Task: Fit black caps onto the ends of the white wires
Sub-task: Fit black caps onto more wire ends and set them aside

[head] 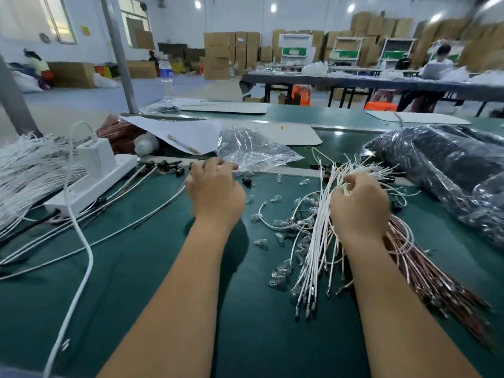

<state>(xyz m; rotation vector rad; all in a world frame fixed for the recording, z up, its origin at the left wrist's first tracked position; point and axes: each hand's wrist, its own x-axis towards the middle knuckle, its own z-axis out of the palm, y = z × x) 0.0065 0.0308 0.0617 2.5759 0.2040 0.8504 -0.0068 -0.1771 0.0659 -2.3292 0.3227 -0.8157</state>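
My right hand grasps white wire bundle at 3 o'clock | left hand curled at 12 among black caps, grasp unclear | green mat

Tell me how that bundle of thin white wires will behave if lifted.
Bundle of thin white wires would likely droop and splay: strands already fan apart below the right hand gripping it. Probably light; loose strands may slip out.

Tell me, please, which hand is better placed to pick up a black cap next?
Left. The left hand reaches among loose black caps, while the right hand grips the white wires.
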